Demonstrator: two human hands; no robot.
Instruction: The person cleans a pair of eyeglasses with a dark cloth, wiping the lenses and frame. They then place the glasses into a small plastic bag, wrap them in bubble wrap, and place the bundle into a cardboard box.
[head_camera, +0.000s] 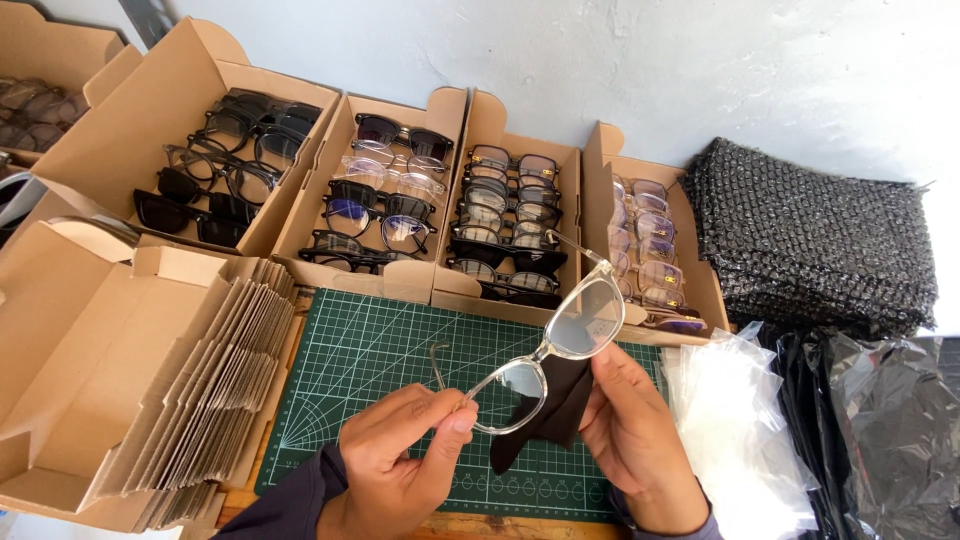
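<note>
Over green mat (380, 350): both hands' fingers (455, 415) pinched on clear glasses (550, 350), right adds cloth (550, 410).

I saw the clear-framed glasses (548, 362) raised above the green cutting mat (370, 370), tilted with one lens higher toward the right, both temples unfolded. A dark cleaning cloth (545, 420) hung behind the lower lens, draping down in a loose, crumpled fold.

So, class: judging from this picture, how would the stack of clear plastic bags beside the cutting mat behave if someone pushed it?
The clear plastic bags look thin and crinkled, so probably floppy and light. Their glossy film suggests they would likely slide apart rather than move as one.
</note>
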